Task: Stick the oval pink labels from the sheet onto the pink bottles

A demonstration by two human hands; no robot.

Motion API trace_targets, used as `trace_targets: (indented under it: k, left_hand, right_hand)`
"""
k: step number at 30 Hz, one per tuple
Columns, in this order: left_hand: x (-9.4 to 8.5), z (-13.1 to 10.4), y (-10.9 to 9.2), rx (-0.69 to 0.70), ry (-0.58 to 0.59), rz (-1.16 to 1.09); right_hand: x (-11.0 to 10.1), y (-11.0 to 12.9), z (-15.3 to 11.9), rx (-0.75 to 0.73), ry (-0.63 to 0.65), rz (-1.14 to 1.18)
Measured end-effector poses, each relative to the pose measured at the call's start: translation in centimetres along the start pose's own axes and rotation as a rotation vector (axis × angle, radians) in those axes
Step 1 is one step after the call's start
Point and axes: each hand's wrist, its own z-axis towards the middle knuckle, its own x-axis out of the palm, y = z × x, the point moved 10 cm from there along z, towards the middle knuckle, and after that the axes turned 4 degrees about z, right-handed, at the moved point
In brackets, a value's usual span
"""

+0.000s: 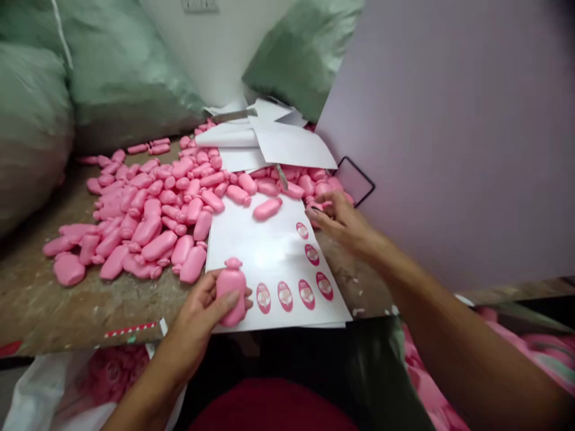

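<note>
My left hand (213, 305) is wrapped round a pink bottle (231, 293), held upright over the lower left of a white sticker sheet (242, 239). Oval pink stickers (284, 296) line the sheet's lower and right edges. Past the sheet's upper right edge, my right hand (335, 218) has its thumb and forefinger close together near some bottles; whether anything small is between the fingertips cannot be made out. One loose bottle (267, 208) lies on the top part of the sheet.
A big pile of pink bottles (148, 221) covers the wooden table (148, 302) at left. White papers (287, 140) lie at the back. Green sacks (121, 72) stand behind. A lilac panel (449, 131) rises at right. Below the table edge is a white bag (49, 383).
</note>
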Motion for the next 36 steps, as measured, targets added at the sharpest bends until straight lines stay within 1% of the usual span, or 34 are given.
trace_targets:
  k: [1, 2, 4, 6, 8, 12, 16, 23, 32, 36]
  left_hand:
    - [0.4, 0.4, -0.1, 0.004, 0.008, -0.030]
    - [0.7, 0.7, -0.3, 0.012, 0.017, -0.058]
    - [1.3, 1.3, -0.5, 0.038, 0.015, -0.106]
    - [1.7, 1.8, -0.6, 0.069, -0.005, -0.152]
    - [2.3, 2.2, -0.2, 0.078, -0.009, -0.200]
    - [3.6, 3.0, 0.7, 0.105, 0.032, -0.268]
    - [3.9, 3.6, 1.2, 0.108, 0.052, -0.305]
    - [2.9, 3.9, 0.9, 0.149, 0.009, -0.371]
    - [3.0, 4.1, 1.4, 0.107, 0.024, -0.345]
    - [3.1, 4.1, 1.5, 0.091, 0.022, -0.311]
  right_hand:
    - [1.0, 0.4, -2.3, 0.026, 0.053, 0.025]
    - [1.8, 1.1, -4.5, 0.023, 0.080, 0.055]
    - [4.0, 2.6, -8.1, -0.010, 0.194, 0.128]
    - [5.9, 3.5, -10.5, -0.043, 0.273, 0.183]
    - [7.1, 3.7, -11.6, -0.050, 0.288, 0.188]
    - [8.0, 3.0, -11.3, -0.021, 0.232, 0.052]
    - [8.3, 2.9, -10.5, 0.041, 0.242, -0.038]
    - [8.6, 4.5, -10.2, -0.040, 0.231, -0.191]
    - [8.7, 4.9, -10.1, -0.073, 0.203, -0.289]
    - [8.6, 4.9, -9.9, -0.073, 0.216, -0.269]
